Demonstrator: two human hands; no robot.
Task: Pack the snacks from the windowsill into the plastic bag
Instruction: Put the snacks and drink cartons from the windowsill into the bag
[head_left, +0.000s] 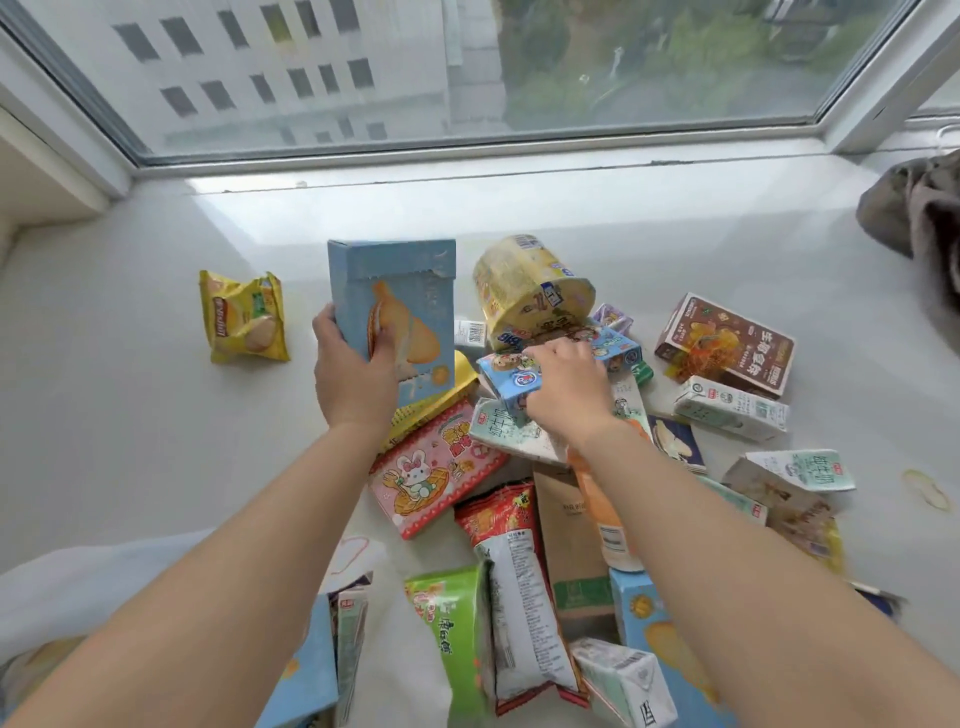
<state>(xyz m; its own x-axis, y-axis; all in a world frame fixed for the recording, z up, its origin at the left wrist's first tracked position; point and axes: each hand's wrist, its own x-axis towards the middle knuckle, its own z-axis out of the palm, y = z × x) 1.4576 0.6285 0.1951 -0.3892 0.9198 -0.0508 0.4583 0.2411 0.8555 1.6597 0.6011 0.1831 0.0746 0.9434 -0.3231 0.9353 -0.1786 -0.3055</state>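
While gripped low in the left hand (353, 379), blue box (397, 317) upright, long axis vertical, torn top upward. Right hand (569, 387) closed on small blue packet (550, 364), lying crosswise, just right of box. Plastic bag (78, 587) below left forearm.

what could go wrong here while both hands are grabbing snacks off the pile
1. The left hand holds the tall blue box upright by its lower part only; it could tip or slip.
2. The right hand is pulling a small blue box out from against the yellow cup, which already leans and might roll away.
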